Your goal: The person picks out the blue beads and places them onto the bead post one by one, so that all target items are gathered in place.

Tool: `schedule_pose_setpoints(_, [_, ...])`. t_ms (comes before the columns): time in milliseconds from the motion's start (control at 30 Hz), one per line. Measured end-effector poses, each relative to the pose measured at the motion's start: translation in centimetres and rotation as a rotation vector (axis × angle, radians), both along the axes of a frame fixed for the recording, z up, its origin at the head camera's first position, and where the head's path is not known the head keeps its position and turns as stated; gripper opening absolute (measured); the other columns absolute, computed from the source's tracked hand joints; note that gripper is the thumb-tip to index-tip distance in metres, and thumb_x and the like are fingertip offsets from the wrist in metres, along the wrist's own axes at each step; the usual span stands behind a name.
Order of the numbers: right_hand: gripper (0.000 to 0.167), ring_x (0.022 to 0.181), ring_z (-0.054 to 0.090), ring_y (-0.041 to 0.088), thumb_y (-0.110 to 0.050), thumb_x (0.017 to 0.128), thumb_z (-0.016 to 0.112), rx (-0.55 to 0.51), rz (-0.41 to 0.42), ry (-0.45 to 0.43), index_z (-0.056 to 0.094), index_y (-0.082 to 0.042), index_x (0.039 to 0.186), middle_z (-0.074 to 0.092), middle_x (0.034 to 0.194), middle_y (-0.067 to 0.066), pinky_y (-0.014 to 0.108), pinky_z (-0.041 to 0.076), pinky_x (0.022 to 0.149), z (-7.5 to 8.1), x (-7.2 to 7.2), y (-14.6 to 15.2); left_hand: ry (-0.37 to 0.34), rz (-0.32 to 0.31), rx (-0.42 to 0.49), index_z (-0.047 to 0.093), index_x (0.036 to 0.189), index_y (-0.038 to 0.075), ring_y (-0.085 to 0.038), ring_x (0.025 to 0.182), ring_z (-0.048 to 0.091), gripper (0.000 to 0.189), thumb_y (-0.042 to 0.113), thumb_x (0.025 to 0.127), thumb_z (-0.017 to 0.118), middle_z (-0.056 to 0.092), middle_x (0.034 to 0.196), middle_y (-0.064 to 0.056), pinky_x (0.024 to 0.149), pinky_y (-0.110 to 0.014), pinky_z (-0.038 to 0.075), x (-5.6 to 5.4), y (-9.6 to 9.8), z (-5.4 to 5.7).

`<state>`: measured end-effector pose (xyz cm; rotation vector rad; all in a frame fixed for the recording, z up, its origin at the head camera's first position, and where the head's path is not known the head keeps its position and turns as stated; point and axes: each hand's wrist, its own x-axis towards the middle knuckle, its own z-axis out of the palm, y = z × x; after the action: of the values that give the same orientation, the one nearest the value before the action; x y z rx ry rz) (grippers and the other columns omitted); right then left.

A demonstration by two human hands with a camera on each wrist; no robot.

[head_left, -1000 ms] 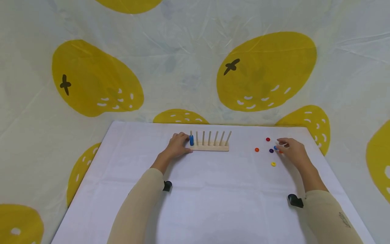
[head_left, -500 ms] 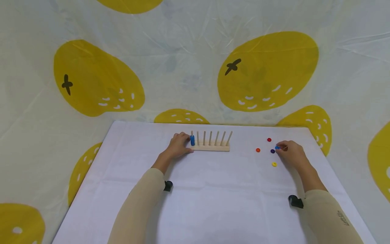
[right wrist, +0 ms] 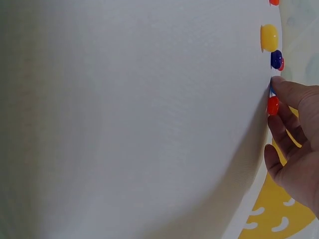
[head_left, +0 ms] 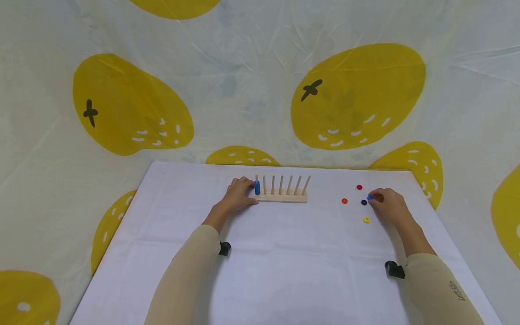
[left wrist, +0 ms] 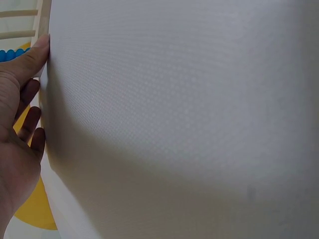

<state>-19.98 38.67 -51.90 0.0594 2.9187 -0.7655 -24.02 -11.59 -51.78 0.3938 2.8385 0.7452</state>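
At the back of the table, my left hand (head_left: 239, 194) grips the left end of a wooden peg rack (head_left: 282, 197), thumb along its front edge. Several blue beads are stacked on the leftmost peg (head_left: 257, 187); the other pegs are bare. Over on the right, my right hand (head_left: 387, 203) pinches a small blue bead (head_left: 370, 197) between thumb and fingertips, at the tabletop. Close by lie a dark purple bead (head_left: 364, 202), a red bead (head_left: 359, 187), an orange bead (head_left: 344, 201) and a yellow bead (head_left: 366, 220). In the right wrist view, an orange-red bead (right wrist: 273, 105) sits beneath the fingers.
A white cloth covers the table (head_left: 284, 271). Behind it hangs a pale curtain (head_left: 243, 90) printed with large yellow fruit. A black wrist camera (head_left: 394, 269) shows under the right sleeve and another black camera (head_left: 225, 248) by the left sleeve.
My right thumb and fingers have closed on the blue bead, and the hand now covers the orange bead beside it in the head view. The left hand stays at the rack.
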Motion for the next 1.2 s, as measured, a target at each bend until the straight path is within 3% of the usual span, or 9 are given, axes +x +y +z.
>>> schedule_pose_setpoints(500, [0.034,0.111,0.052,0.043,-0.023,0.102,0.066,-0.011,-0.003,0.006,0.062,-0.001,0.127,0.063,0.120,0.025,0.064,0.045,0.101,1.0,0.4,-0.2,-0.005,-0.004,-0.003,0.061,0.140,0.008,-0.030,0.132,0.046,0.066,0.033,0.085,0.086,0.060,0.140,-0.007,0.117,-0.045,0.037,0.1,0.1,0.1])
schedule_pose_setpoints(967, [0.023,0.099,0.060,0.039,-0.012,0.095,0.075,-0.021,0.141,0.255,0.069,-0.001,0.114,0.072,0.102,0.018,0.055,0.048,0.086,4.2,0.0,-3.6,0.024,-0.013,-0.009,0.064,0.137,0.007,-0.031,0.131,0.048,0.063,0.033,0.084,0.087,0.061,0.138,-0.008,0.115,-0.046,0.039,0.0,-0.1,-0.2])
schedule_pose_setpoints(1200, [0.026,0.101,0.059,0.036,-0.017,0.096,0.074,-0.037,0.186,0.257,0.070,-0.003,0.117,0.072,0.102,0.014,0.053,0.049,0.088,6.1,-0.4,-6.5,0.018,-0.007,0.002,0.063,0.137,0.008,-0.031,0.131,0.047,0.063,0.033,0.084,0.087,0.061,0.138,-0.007,0.115,-0.046,0.039,0.0,-0.1,-0.2])
